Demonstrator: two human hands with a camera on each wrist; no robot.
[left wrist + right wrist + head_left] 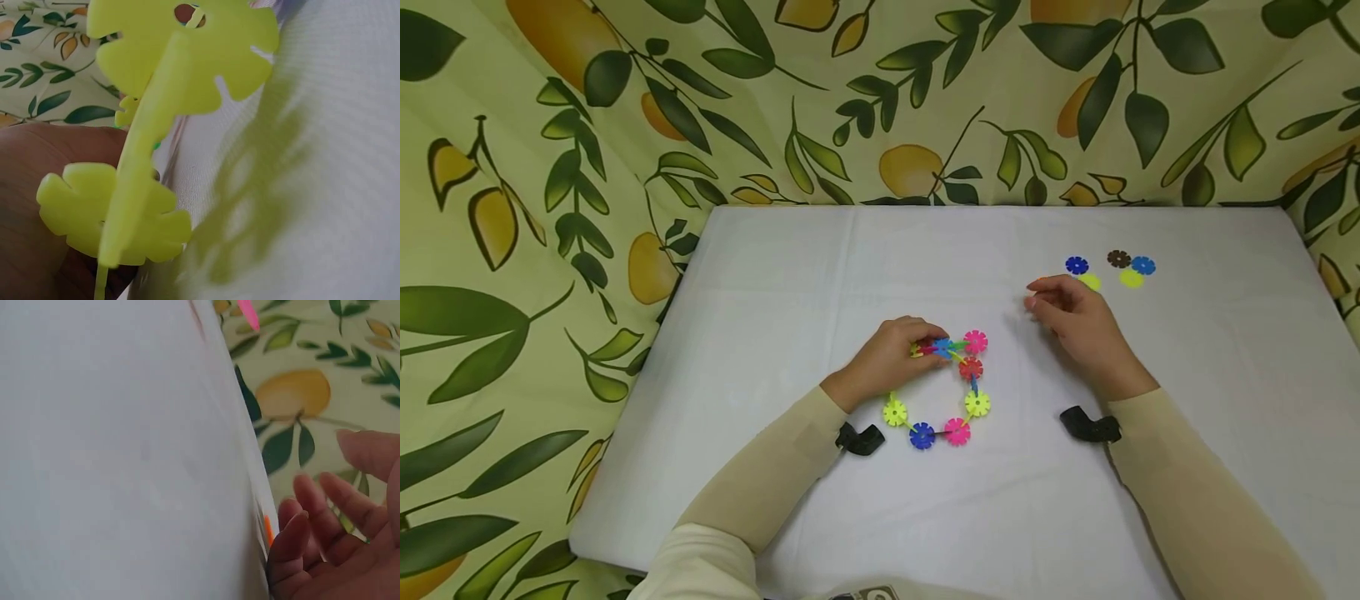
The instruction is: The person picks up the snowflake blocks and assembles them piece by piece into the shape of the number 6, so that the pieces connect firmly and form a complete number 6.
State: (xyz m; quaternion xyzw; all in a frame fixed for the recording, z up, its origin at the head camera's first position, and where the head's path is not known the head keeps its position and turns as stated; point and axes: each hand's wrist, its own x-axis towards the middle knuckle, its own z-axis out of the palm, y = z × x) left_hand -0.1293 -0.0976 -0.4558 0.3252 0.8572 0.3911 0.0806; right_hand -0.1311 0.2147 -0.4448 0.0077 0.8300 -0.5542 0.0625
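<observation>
A: Left hand gripped the top of the disc ring, mid-counter.

B: Right hand?

A: Fingers loosely curled, near the loose discs toward the far right corner; maybe an orange piece under it, too blurry to say.

B: Risk?

A: The left grip sat on one end only; pressing a disc in could've popped the joints.

bare white table lies open across the upper left and bottom of the frame, while the ring of linked discs at centre and loose discs upper right block passage.
</observation>
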